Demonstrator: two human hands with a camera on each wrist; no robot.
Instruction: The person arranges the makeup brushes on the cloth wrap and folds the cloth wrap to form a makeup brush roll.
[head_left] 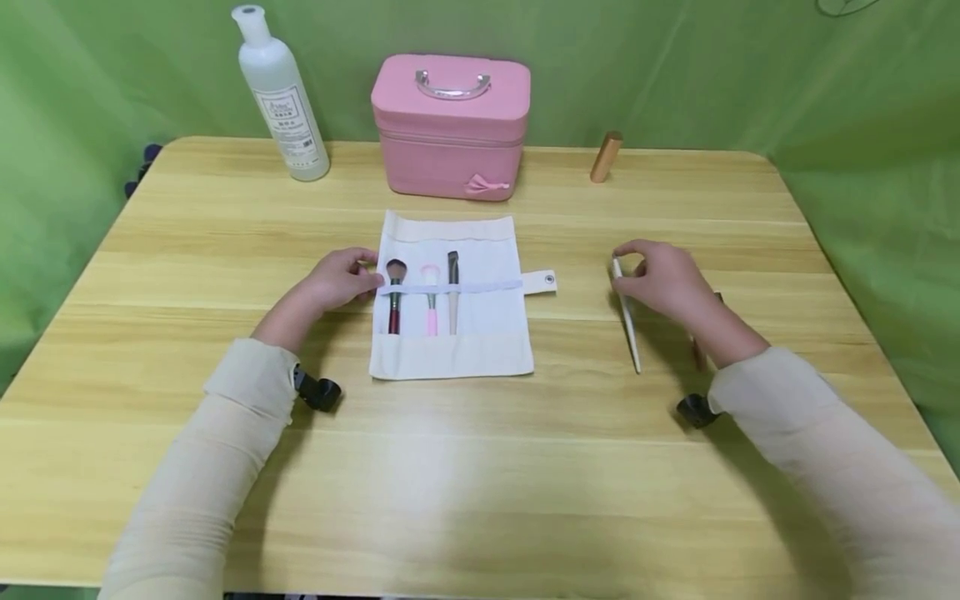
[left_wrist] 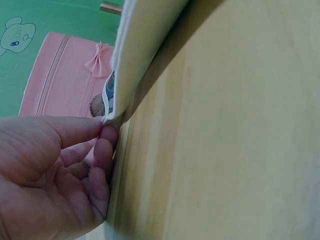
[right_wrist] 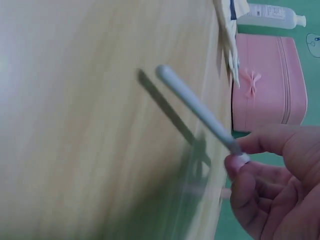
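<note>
Head view: a wooden surface [head_left: 187,250] is seen from above, with a white cloth brush roll [head_left: 452,350] laid open at its middle.
Left hand: the left hand [head_left: 341,279] is set at the roll's left edge; in the left wrist view the cloth edge [left_wrist: 131,75] is pinched between thumb and fingertips [left_wrist: 106,137], judged as steadying the roll so it lies flat.
Right hand: the right hand [head_left: 663,277] is placed well to the right of the roll, fingers curled, pinching the top end of a slim white brush handle [head_left: 627,321].
White brush: its far end is lifted off the surface in the right wrist view [right_wrist: 192,102], a shadow being cast beneath; a tip grip suits raising it from flat.
Roll contents: three brushes [head_left: 429,296] are held upright side by side under an elastic band [head_left: 487,287]; free band remains to their right.
Background: a pink case [head_left: 450,125], a white bottle [head_left: 281,96] and a gold tube [head_left: 605,157] are stood along the far edge, apart from the hands.
</note>
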